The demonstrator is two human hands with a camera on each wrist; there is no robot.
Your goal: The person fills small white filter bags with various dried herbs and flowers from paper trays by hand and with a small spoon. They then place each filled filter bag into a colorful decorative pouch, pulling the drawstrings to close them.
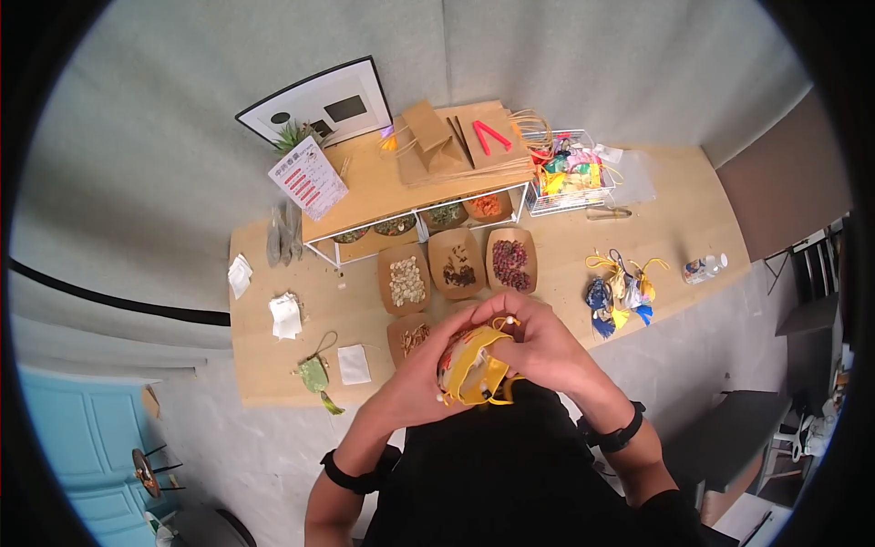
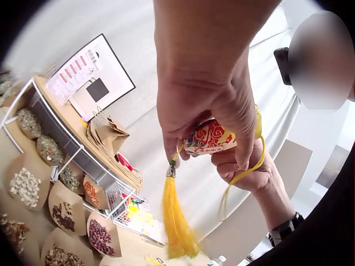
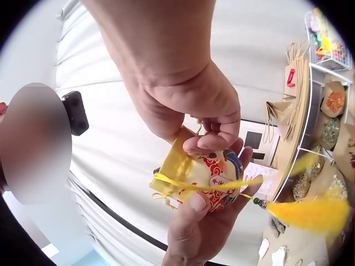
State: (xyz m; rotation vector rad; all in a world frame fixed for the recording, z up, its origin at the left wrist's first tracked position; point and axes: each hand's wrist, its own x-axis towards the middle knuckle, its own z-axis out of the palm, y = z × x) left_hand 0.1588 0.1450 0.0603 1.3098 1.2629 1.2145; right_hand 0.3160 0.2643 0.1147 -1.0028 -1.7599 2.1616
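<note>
Both hands (image 1: pixel 421 381) (image 1: pixel 550 354) curled round a pouch (image 3: pixel 195 170)

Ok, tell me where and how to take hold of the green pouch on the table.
Pinch the green pouch across its body, coming from above. It looks to be lying down, with its cord loop trailing off the far end and its tassel off the near end, so the broad middle should give the surest grip.

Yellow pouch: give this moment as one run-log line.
pouch: held, mouth open | left hand: grips body | right hand: fingers at rim | tassel: hangs
</note>
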